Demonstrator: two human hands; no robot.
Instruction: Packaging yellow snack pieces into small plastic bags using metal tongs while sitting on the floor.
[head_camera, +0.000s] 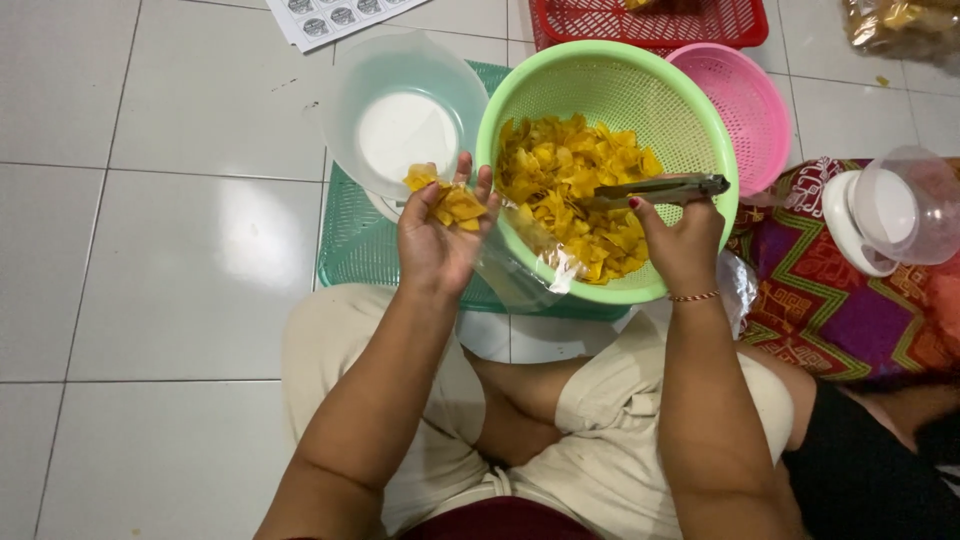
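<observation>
White floor tiles (150, 260) fill the frame's left, bare and open. At centre, the left hand (435, 235) cups yellow chips (450, 203) over a clear bag (515, 275). The right hand (680, 240) grips metal tongs (655, 188), long axis level, tips pointing left into the green colander (700, 130), hemmed by a clear bowl (345, 95) left and a pink colander (755, 110) right.

Left hand (437, 235) cupping yellow chips (452, 203), right hand (682, 240) gripping metal tongs (655, 189), green colander (520, 95)
</observation>
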